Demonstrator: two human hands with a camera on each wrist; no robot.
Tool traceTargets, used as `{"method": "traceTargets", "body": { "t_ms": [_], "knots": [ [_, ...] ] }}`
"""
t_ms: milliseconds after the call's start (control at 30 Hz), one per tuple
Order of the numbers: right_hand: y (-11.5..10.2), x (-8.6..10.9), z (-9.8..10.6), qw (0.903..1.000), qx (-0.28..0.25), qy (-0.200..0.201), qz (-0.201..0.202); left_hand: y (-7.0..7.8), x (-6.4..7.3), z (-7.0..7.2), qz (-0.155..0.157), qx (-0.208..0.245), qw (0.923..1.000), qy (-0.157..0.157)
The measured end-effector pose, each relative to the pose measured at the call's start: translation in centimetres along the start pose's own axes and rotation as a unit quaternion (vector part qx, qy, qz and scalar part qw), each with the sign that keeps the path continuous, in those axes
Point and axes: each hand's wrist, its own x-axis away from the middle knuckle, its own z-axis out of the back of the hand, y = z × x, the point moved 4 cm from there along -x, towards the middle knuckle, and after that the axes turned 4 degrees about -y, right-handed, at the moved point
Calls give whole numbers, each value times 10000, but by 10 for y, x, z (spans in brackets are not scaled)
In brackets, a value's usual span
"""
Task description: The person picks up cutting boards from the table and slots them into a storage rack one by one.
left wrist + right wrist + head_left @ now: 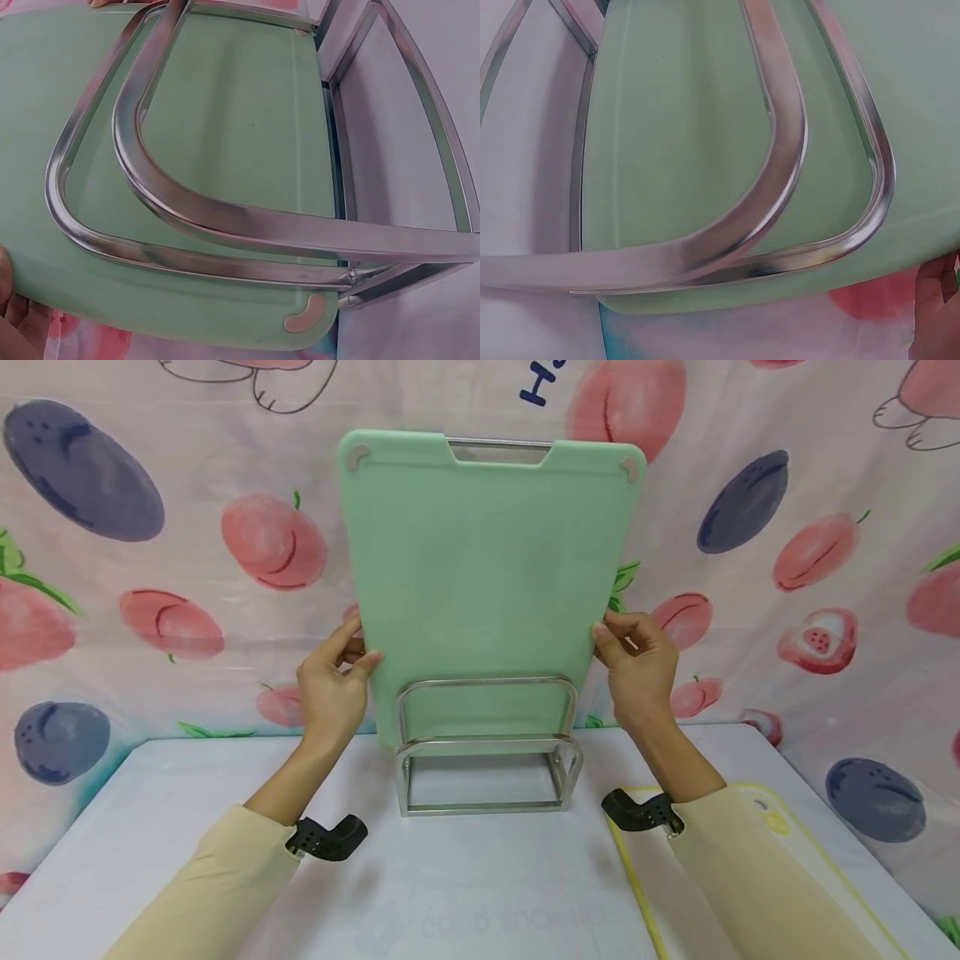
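Note:
A green cutting board (495,560) stands upright in a metal rack (487,741), behind its two low front hoops. It has a cut-out handle at the top and pinkish corner pads. My left hand (335,685) pinches its left edge, thumb on the front face. On the right edge my right hand (641,668) pinches it likewise. In the left wrist view the board's lower end (240,135) lies behind the hoops (225,221); the left fingers (26,322) show at the corner. The right wrist view shows the board (682,135) close to the rack's base.
A pale cutting board with a yellow border (663,893) lies flat on the white table (480,877), partly under my right sleeve (750,868). A fruit-patterned curtain (187,527) hangs behind. A metal bar (498,443) shows through the green board's cut-out.

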Motion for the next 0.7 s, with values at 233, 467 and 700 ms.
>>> {"method": "traceTargets", "body": {
  "t_ms": [233, 467, 700],
  "knots": [
    [0, 0, 1, 10000, -57, 31, 28, 1, -1, 0, 23, 114, 9999, -44],
    [1, -1, 1, 9999, -89, 0, 65, 2, -1, -1, 30, 106, 9999, -48],
    [2, -3, 0, 9999, -168, 34, 13, -1, -4, -1, 30, 125, 9999, -62]
  ]
}}
